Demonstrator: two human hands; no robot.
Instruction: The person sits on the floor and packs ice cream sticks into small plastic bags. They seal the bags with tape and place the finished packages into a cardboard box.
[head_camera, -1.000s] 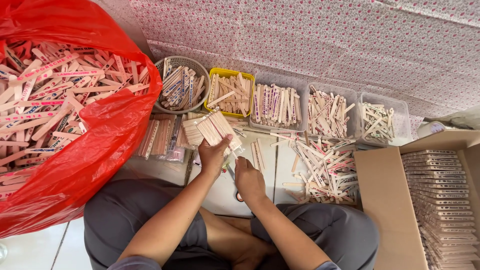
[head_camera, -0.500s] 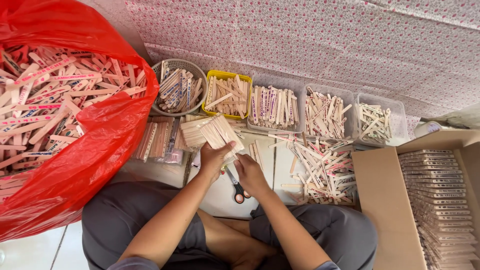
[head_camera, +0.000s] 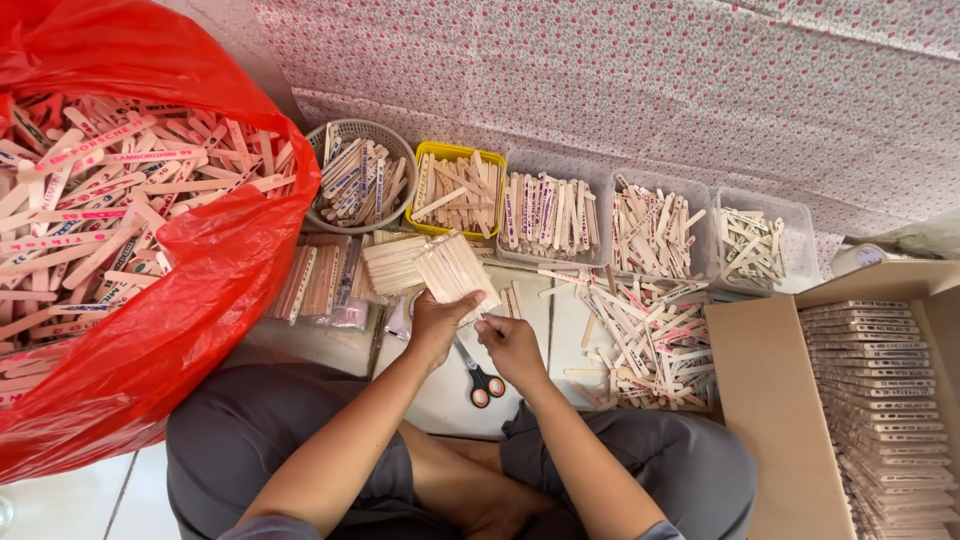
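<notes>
Hands (head_camera: 478, 335) around a fanned stack of wooden sticks (head_camera: 452, 268)

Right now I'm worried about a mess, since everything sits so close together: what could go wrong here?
1. The left hand grips a fanned stack of wooden sticks while the right hand picks at its lower edge; the stack could slip and scatter.
2. Scissors lie on the floor just below both hands, so a reach down might catch them.
3. Loose sticks beside the cardboard box could mix with any that fall.
</notes>
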